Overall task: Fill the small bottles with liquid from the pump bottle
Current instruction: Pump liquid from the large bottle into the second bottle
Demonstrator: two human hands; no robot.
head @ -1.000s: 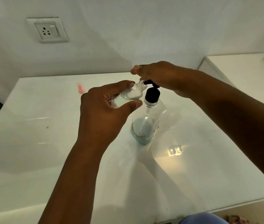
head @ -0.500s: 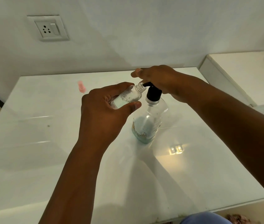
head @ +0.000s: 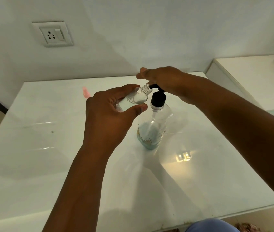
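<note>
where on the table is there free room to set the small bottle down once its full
Bare tabletop lies left of the left hand, between it and the pink object near the back edge. More free surface sits in front of the pump bottle, toward the near edge. It is crowded at the centre, where the small bottle, the pump and the right hand meet.

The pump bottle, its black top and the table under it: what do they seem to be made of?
The pump bottle looks like thin clear plastic: you see through its wall, and its shoulder shows ridges and dents. Its black top seems matte plastic, dull with no glints. The table is a glossy white surface, perhaps glass or polished stone, since it mirrors a lamp and shadows; which one I cannot tell.
</note>
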